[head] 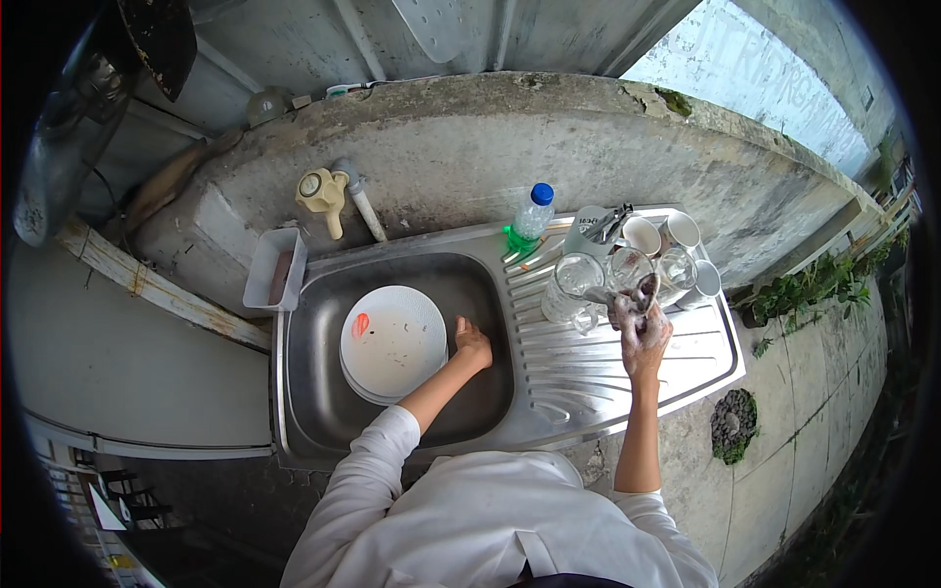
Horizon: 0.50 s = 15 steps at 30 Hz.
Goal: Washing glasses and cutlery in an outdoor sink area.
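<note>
My left hand [473,344] is low over the stainless steel sink basin [470,419], just right of a stack of white plates [401,342]. Its fingers curl downward and are partly hidden; I see nothing in them. The top plate bears food specks and an orange-red patch. My right hand [644,327], coated in suds, is above the ribbed drainboard [588,382]. It grips a soapy dark item [647,288], and a greyish piece [599,295] juts out to the left; suds and fingers hide their exact kind. Close behind are a clear glass mug [570,294] and other glasses [676,270].
White cups [680,231] and a container holding metal cutlery [610,224] stand at the drainboard's back. Left of them is a blue-capped bottle with green liquid [533,217]. A beige tap [323,195] projects from the concrete wall [456,162], near a translucent plastic tub [273,268].
</note>
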Each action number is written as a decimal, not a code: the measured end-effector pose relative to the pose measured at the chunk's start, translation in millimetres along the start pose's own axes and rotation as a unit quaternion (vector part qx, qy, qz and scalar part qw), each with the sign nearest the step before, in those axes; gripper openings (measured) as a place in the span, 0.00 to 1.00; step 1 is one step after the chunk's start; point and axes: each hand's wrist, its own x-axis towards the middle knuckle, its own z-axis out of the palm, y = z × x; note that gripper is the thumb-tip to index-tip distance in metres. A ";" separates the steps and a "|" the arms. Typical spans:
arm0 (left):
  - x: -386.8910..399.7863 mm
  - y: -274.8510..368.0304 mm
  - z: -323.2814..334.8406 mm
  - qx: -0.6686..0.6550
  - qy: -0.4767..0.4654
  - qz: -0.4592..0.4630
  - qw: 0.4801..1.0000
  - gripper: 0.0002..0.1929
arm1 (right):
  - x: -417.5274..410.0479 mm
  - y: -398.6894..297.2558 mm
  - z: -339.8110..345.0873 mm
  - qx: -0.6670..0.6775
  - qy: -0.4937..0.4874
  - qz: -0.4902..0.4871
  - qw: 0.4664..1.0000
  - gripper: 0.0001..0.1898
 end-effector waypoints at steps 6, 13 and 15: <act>-8.4 -2.0 27.1 -0.003 0.104 0.077 0.992 0.15 | -4.3 -8.1 -1.4 0.023 -0.012 0.047 0.999 0.11; -56.7 -23.0 0.2 -0.440 0.293 0.160 0.834 0.15 | -18.6 -14.9 7.2 0.002 0.015 -0.011 1.000 0.10; -80.1 -31.7 -19.3 -0.591 0.315 0.195 0.716 0.17 | -27.9 -30.1 17.6 0.164 -0.052 0.086 0.981 0.11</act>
